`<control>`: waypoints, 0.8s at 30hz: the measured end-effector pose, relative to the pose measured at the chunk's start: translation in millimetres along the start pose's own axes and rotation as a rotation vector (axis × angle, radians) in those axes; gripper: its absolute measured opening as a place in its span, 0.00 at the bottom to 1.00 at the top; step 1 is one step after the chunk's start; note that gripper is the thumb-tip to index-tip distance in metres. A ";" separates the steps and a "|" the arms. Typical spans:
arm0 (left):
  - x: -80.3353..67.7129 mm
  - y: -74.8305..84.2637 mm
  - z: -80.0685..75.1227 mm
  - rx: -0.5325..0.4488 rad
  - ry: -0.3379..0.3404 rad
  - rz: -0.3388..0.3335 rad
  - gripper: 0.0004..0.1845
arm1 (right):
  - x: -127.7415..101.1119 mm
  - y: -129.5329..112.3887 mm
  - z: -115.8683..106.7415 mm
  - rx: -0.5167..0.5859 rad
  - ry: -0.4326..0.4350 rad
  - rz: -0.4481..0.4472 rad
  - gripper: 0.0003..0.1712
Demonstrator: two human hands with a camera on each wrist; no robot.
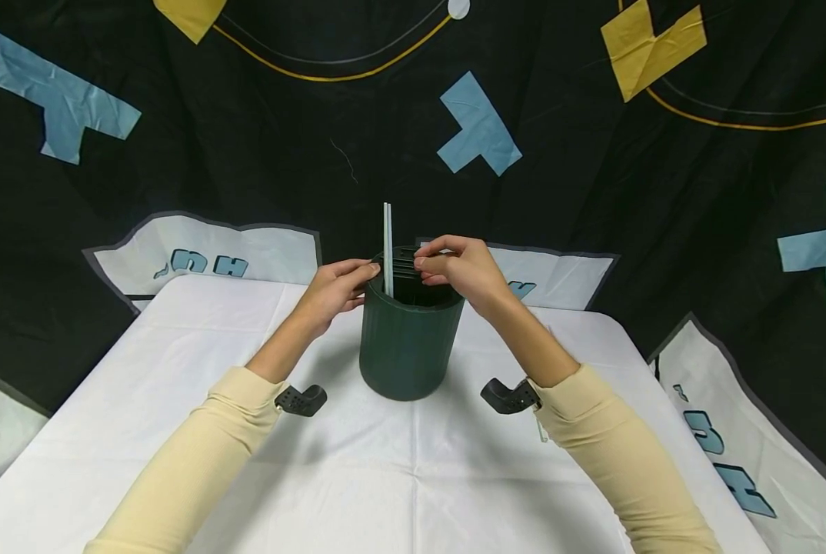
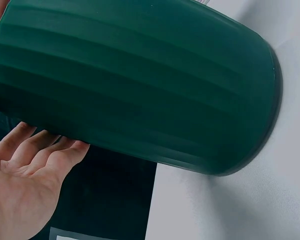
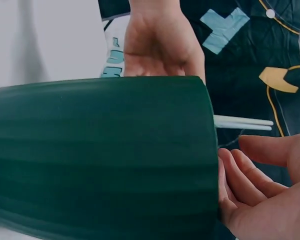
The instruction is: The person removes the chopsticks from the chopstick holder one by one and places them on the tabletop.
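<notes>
A dark green ribbed bin (image 1: 409, 346) stands upright on the white-covered table. My left hand (image 1: 337, 288) grips its left rim, thumb at the top edge and fingers against the outside; in the left wrist view those fingers (image 2: 45, 150) touch the wall. Two pale chopsticks (image 1: 388, 246) stand in the bin, rising above the rim on the left. My right hand (image 1: 461, 269) is over the right part of the opening, with its fingertips beside dark parallel bars (image 1: 404, 265) at the mouth. Whether it pinches anything dark there is not clear. The inside of the bin is mostly hidden.
The white tablecloth (image 1: 358, 492) spreads around the bin. Behind the table hangs a black cloth (image 1: 261, 154) with blue and yellow shapes. Each wrist carries a black camera mount, one on the left (image 1: 301, 400) and one on the right (image 1: 510, 396).
</notes>
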State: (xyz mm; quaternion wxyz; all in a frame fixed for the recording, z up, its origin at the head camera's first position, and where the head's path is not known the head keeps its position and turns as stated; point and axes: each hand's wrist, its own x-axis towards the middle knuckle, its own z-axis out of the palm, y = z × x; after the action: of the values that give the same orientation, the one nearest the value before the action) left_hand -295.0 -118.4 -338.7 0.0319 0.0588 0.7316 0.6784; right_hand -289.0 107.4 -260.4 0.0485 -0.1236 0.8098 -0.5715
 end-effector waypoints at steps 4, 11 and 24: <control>-0.4 0.7 -0.7 -0.001 -0.003 0.002 0.26 | 6.3 -1.6 9.3 -0.008 -0.012 0.000 0.12; -0.8 -0.3 -1.5 -0.005 -0.011 0.009 0.26 | 12.5 -5.5 20.6 -0.018 -0.025 -0.013 0.09; 0.8 -2.2 -1.2 0.003 -0.003 0.007 0.26 | 16.7 -1.9 30.1 -0.117 -0.022 -0.050 0.09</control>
State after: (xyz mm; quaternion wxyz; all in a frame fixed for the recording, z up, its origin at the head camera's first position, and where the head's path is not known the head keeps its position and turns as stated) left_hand -296.0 -119.6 -340.8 0.0307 0.0625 0.7323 0.6774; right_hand -298.2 75.1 -267.9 0.0356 -0.1527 0.8378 -0.5231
